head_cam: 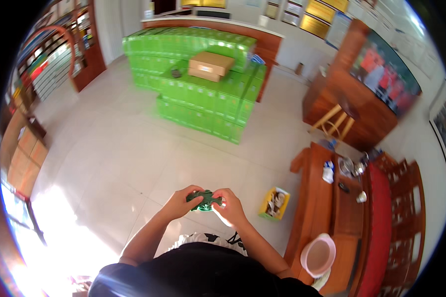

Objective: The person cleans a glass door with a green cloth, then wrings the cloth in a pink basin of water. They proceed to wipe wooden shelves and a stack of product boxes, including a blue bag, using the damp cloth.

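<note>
Between my two hands is a small dark green bundle [206, 201], crumpled and shiny along its lower edge; it looks like a plastic packet or cord, but I cannot tell which. My left hand [182, 203] pinches its left end, thumb on top. At the other end, the thumb and fingers of my right hand [228, 208] grip it. The bundle is held up in front of my body, above the tiled floor [133, 159]. My fingers hide its ends and underside.
Stacked green boxes [208, 100] stand ahead, topped by brown cardboard boxes [210, 65]. Rightward are a yellow carton [275, 203] of refuse on the floor, a wooden table [317, 193] and a pink basin [318, 255]. Cardboard cartons [26, 159] sit at far left.
</note>
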`<act>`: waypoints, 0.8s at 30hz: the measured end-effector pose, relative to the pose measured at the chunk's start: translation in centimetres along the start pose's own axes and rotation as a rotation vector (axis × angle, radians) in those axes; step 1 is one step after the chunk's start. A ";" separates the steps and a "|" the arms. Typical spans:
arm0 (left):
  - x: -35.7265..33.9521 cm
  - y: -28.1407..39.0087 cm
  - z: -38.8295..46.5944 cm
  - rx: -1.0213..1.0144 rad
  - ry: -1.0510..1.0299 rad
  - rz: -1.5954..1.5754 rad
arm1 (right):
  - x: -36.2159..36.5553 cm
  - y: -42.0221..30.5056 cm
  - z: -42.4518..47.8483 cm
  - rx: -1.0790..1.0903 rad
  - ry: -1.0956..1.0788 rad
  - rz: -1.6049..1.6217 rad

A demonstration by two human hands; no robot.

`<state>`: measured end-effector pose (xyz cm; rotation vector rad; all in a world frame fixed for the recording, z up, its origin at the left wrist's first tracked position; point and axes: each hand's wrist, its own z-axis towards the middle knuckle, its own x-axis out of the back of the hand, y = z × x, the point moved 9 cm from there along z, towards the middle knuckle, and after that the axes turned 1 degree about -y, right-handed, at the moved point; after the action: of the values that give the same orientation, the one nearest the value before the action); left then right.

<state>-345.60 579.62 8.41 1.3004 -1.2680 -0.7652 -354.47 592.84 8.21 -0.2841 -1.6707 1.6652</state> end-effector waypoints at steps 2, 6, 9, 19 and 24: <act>5.3 -1.0 -1.5 -0.026 0.148 0.109 | -4.4 -0.6 4.0 -0.078 -0.077 0.183; 11.5 -4.5 -2.4 -0.004 0.259 0.130 | -10.9 -0.5 10.4 -0.151 -0.210 0.535; 15.7 -4.1 -0.8 -0.209 0.403 0.286 | -13.5 -0.2 15.4 -0.189 -0.199 0.656; 32.3 -2.5 8.6 -0.071 0.663 0.023 | -20.8 -4.9 34.3 -0.171 -0.346 0.750; 42.6 -3.9 7.5 -0.158 0.772 0.009 | -29.8 -6.4 42.1 -0.210 -0.505 0.846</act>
<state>-342.68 536.58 13.40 1.2747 -0.5777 -0.2852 -358.11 540.95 9.21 -0.8154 -2.2989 2.2996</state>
